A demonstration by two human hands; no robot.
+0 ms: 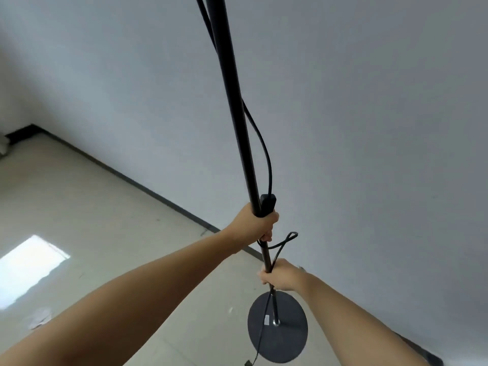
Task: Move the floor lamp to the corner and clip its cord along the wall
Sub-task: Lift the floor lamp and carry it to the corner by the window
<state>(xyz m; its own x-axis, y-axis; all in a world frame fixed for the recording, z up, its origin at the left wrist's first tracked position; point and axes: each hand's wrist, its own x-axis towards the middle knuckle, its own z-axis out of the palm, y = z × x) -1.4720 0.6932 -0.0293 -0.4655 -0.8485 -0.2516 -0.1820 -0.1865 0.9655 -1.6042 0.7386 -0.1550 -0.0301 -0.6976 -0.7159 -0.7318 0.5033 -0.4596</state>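
Lamp pole (235,107) gripped by left hand (257,225) above, right hand (281,277) below, near wall (369,128). Base (286,336) tilted (apparently off floor). Trip risk: cord (266,154) looped loose, trailing below.

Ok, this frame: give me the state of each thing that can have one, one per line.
Left hand: closed around the lamp pole and the inline switch.
Right hand: closed around the pole lower down, cord caught in the grip.
Lamp pole: upright, slightly tilted, held by both hands.
Cord: loose, looped between the hands, unclipped.
Base: whether it is lifted or resting, cannot tell.
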